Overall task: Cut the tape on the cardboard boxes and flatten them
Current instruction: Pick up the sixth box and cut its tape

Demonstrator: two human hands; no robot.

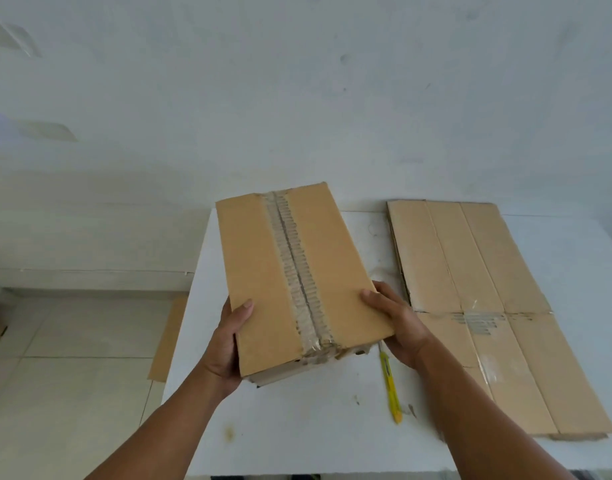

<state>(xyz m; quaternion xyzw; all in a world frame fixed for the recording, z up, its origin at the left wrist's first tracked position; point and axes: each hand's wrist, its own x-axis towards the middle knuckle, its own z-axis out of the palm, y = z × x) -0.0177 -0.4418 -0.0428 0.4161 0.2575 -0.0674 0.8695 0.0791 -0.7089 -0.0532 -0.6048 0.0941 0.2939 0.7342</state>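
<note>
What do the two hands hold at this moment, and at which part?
Both hold the taped cardboard box at its near end: the left hand grips its left side, the right hand its right side. The yellow cutter lies unheld.

Cutter point(391, 386) tip hidden under box point(263, 271); floor cardboard point(166, 341) partly behind table point(297, 431).

tan box point(263, 265), yellow knife point(390, 386)

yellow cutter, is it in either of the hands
No, the yellow cutter lies on the table while the left hand and right hand grip the taped box.
</note>
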